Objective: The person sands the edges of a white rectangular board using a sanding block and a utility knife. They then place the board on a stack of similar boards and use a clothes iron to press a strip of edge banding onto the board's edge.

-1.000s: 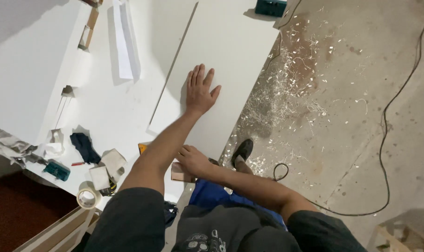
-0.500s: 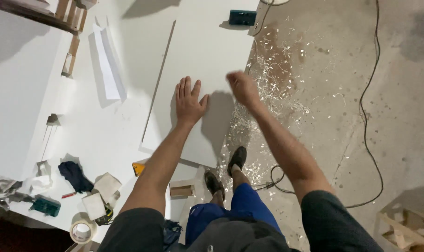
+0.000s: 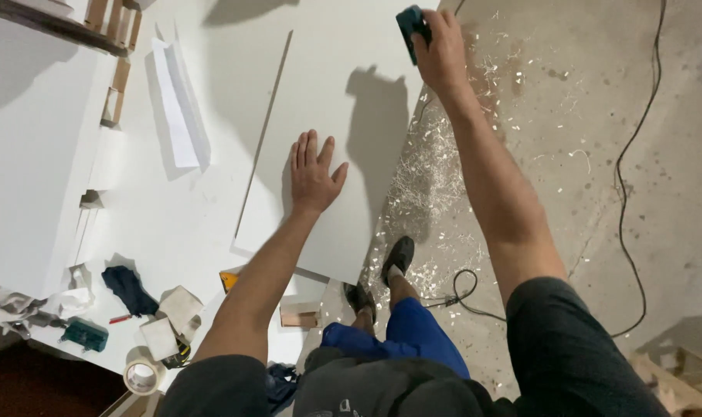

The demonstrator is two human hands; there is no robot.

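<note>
Left hand (image 3: 314, 174) flat in the middle of the frame, palm down, fingers spread wide and gripping nothing, pressed on a white panel (image 3: 328, 100) lying on the white worktable (image 3: 165, 208). Right hand (image 3: 441, 48) stretched to the top of the frame, fingers curled around a small teal block (image 3: 409, 23) sitting at the far right edge of the panel; block partly covered by the fingers, so cannot tell whether lifted or still resting on the board. Long thin dark line (image 3: 264, 131) running along the left edge of the panel, from upper centre down toward the middle. Folded white sheet (image 3: 179, 104) in the upper left, near wooden pieces (image 3: 117, 85). At lower left, a dark cloth (image 3: 130, 289), a red pencil (image 3: 119, 319), a second teal block (image 3: 85, 334), pale square pieces (image 3: 169, 320) and a roll of tape (image 3: 142, 376) near the table's edge. Small wooden block (image 3: 300, 315) and an orange corner (image 3: 229, 278) just below the panel's near end. Concrete floor (image 3: 598, 154) on the right, strewn with pale shavings (image 3: 436, 170), with a black cable (image 3: 637, 177) curving across it. Dark shoes (image 3: 399, 257) and blue trousers (image 3: 413, 340) at lower centre.
</note>
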